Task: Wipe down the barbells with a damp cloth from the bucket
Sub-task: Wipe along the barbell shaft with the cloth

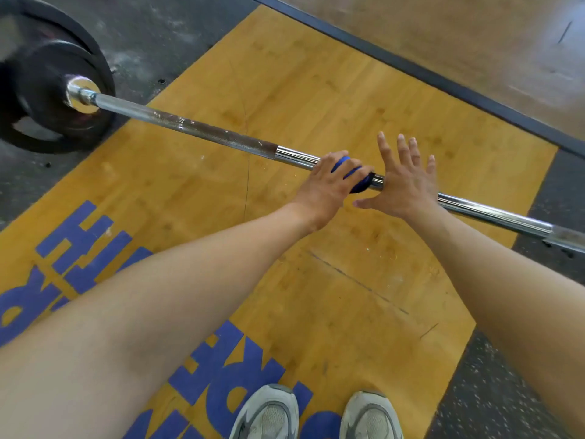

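Barbell (202,128) crosses the frame from upper left to right; the left hand (329,185) grips a blue cloth (357,182) around its shaft mid-frame, while the right hand (402,182) rests beside it, fingers spread.

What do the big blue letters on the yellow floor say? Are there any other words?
Blue letters on the yellow platform: upside down and cut off by the arms and the picture's edge, so no whole word can be read.
Barbell: a tiny marking, too small to read.
No other words show.
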A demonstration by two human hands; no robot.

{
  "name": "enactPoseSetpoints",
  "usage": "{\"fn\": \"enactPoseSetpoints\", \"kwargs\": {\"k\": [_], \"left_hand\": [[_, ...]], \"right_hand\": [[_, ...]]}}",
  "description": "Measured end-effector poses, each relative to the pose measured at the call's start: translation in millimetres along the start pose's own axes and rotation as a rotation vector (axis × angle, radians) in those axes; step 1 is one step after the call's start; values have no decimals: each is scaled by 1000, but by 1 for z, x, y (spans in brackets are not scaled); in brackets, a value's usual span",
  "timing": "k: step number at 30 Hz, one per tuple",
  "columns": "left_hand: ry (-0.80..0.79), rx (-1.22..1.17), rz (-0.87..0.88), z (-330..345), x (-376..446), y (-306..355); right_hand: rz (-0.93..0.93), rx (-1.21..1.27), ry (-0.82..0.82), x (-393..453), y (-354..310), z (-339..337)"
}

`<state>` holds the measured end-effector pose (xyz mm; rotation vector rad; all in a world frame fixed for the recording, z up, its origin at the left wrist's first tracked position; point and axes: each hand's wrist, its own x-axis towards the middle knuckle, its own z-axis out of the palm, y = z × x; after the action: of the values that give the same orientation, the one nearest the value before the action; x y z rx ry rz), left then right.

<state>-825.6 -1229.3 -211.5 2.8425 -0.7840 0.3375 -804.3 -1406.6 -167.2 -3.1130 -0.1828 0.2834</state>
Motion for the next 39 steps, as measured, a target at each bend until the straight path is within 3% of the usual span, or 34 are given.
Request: {"fn": "enactPoseSetpoints", "kwargs": {"k": [2,5,8,12,14,18,21,25,28,34,39], "left_hand": [[-108,-27,53,-16,-11,-19],[-26,90,-156,-26,-48,-57],[-110,106,-310,-30,-71,-56],[-158,-7,-108,-38,-64,0],[-167,-68,-39,-42,-78,-2],[-126,20,-171,-52,-122,-51],[-150,40,-256,-58,-134,-45],[-212,-18,-117,-63,-138,-10],[-214,-42,-67,-75,-153,-21],[-219,21,-205,-95,-198,-75],[-166,18,-221,-83,-211,-36]], "right_hand": [[-12,-5,-19,-9,-2,1],[-15,7,-31,-26,-6,3],[-15,9,-43,-42,-10,7],[-14,24,-41,-64,-16,12],[-22,43,-44,-76,-19,14],[-29,66,-83,-98,-23,17],[-23,73,-117,-112,-28,19],[-1,60,-120,-133,-38,19],[-113,62,-70,-138,-67,16],[-237,163,-43,-133,-145,12],[-307,98,-41,-133,-160,29]]}}
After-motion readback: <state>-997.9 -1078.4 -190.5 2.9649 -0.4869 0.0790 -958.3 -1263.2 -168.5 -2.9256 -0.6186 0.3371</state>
